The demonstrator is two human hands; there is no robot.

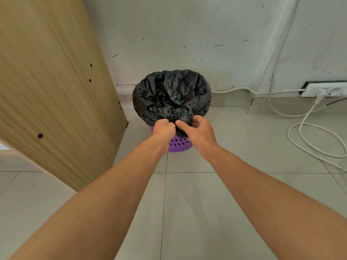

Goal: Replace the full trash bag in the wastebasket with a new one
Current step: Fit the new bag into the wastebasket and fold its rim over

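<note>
A: Where is the trash bag?
B: The black trash bag (171,92) lines the purple wastebasket (179,144), which stands on the tiled floor (206,203) by the wall, beside a wooden panel (52,87).
A: And the hands?
B: The left hand (163,129) and right hand (197,131) both grip the bag's bunched near edge, fingers curled around the plastic.

Purple wastebasket (179,144) mostly hidden under black trash bag (171,94) and both hands; bag contents not visible. Power strip (326,89) cut off at right edge.
</note>
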